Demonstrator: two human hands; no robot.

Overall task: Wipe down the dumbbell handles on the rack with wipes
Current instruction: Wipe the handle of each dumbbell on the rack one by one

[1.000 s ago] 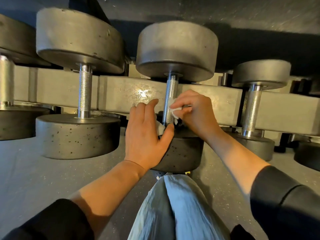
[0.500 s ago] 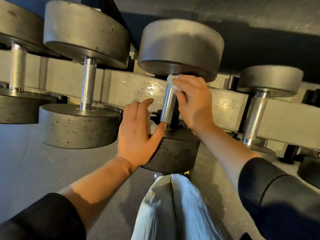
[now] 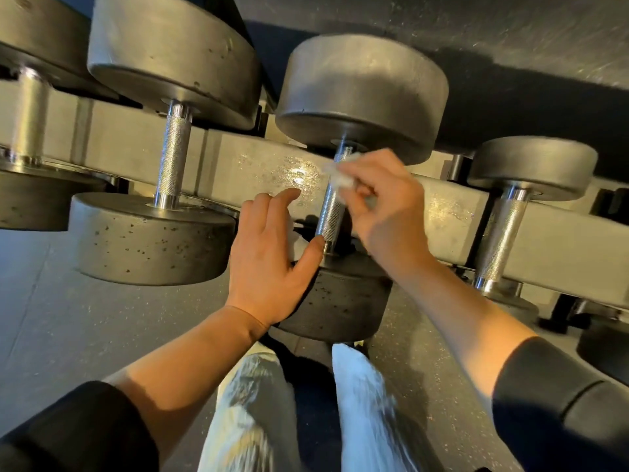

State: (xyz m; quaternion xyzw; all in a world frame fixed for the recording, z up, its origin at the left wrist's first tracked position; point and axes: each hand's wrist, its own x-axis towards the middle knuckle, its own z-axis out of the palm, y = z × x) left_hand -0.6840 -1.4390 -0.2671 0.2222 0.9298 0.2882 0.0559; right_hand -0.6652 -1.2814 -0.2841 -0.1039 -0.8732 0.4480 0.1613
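Head view. Rack point(image 3: 258, 165): row of dumbbells resting across grey rail, knurled handles upright in frame.

Middle handle point(image 3: 331, 212): in work; upper part covered by wipe point(image 3: 337, 175).

Right hand point(image 3: 384, 202): fingers curled, pinching crumpled white wipe against top of handle, just under far weight.

Left hand point(image 3: 272, 264): fingers loosely spread, holding nothing; palm resting on near weight point(image 3: 340, 301), thumb beside handle base.

Step judged: wiping middle handle, stroke at top end.

Next move calls for: downward pass along bare knurling, then neighbouring handle point(image 3: 500, 233).
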